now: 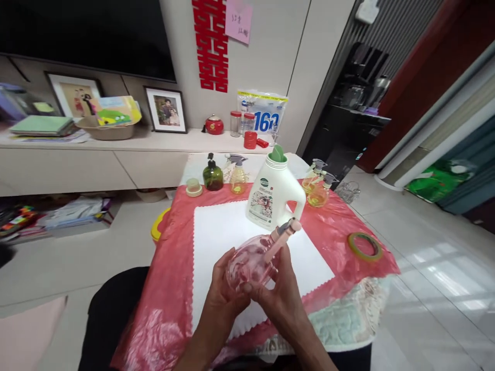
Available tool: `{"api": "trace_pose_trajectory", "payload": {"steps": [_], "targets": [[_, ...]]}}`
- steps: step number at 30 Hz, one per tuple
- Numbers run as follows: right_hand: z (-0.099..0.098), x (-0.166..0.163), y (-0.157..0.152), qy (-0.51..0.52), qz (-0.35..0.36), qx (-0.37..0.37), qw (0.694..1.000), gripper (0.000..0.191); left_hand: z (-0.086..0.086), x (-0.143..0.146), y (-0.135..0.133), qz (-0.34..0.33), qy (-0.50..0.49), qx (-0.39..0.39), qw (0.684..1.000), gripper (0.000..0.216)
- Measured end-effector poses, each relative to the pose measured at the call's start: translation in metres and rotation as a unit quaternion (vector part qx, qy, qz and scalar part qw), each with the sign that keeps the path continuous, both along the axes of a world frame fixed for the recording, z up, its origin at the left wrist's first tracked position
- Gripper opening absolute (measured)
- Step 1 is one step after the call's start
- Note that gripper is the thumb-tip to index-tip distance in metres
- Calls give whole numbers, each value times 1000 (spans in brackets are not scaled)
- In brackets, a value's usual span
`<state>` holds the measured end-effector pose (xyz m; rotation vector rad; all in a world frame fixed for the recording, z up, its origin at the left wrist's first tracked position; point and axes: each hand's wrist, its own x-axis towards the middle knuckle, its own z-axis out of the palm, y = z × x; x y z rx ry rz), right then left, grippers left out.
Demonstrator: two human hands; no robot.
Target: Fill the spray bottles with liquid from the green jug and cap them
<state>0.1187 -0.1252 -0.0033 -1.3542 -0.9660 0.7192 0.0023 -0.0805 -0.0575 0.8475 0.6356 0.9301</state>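
A pink spray bottle [247, 267] is held over the near edge of a white cloth [224, 232], above the table and clear of it. It is tilted, with its trigger head [284, 234] pointing up and away to the right.

Left hand [224, 291]: wrapped around the rounded clear body from the left, fingers curled shut on it.

Right hand [284, 296]: closed on the same bottle from the right, at the neck just below the head. Thumb and fingers are pressed to the plastic. How hard it is gripped cannot be told.

The bottle looks empty or nearly so; no liquid level can be made out.

Judgement on handling: the work seems to be at the joint between head and body. The body is best kept steady in the left hand while the collar alone is worked by the right. The thin clear wall should not be squeezed. A more upright hold would be safer if any liquid is inside.

Beyond the hands, a white detergent jug [270, 198] with a green cap [277, 153] stands at the far edge of the cloth, near the trigger head but apart from it. Farther back on the red plastic sheet [174, 288] are noted:
- a dark green pump bottle [212, 176]
- a yellow spray bottle [237, 181]
- two amber spray bottles [319, 191], at the right

A roll of tape [364, 246] lies flat to the right, well apart.
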Motion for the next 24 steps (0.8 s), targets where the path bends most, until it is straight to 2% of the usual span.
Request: {"api": "trace_pose_trajectory", "payload": {"steps": [4,7,9,11,15,20,24], "targets": [[-6,10,-11,-24,-59,-20,998,75,-12,12,-12,-43,26,35,998,90],[-5,35,-18,-58,-80,-38,994,74,-22,10,-6,-64,108,187,974,75],[-4,64,-21,-109,-108,-47,987,75,-29,2,5,-37,215,313,925,58],[-4,101,-20,-171,-148,-42,973,75,-37,-9,19,-8,308,402,862,45],[-8,185,-11,-230,-232,-54,944,78,-57,-28,39,61,394,498,770,38],[-23,273,11,-264,-288,-48,919,81,-80,-37,43,114,441,550,700,39],[-35,314,30,-281,-299,-34,911,89,-84,-37,42,128,446,585,666,40]]}}
